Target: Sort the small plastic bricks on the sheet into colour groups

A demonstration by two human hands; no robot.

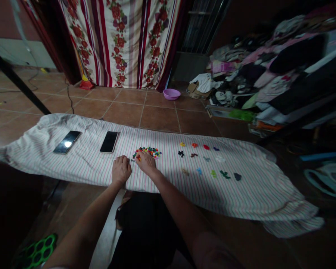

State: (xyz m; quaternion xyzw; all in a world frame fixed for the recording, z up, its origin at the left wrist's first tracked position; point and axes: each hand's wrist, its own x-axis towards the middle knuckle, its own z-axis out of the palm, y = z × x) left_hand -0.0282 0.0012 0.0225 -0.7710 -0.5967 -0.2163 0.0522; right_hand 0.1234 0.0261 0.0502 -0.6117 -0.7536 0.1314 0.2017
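Note:
A loose pile of small multicoloured pieces [154, 151] lies on the striped cloth in front of me; their exact kind is too small to tell. My right hand [146, 161] is over the pile's near left part, its fingers drawn together and touching the pieces. Whatever they pinch is hidden. Just left of the pile, my left hand [121, 169] rests on the cloth with curled fingers, and its palm is out of sight. To the right, similar pieces sit in small groups by colour, including yellow [182, 144], red [206, 147], black [180, 153] and dark green [224, 174].
The striped cloth [81, 164] covers a long narrow surface. Two phones lie at its left, a dark one [109, 142] and one reflecting light [67, 142]. Beyond, on the tiled floor, are a purple basin [171, 94] and heaped clothes [249, 71]. A floral curtain [120, 41] hangs behind.

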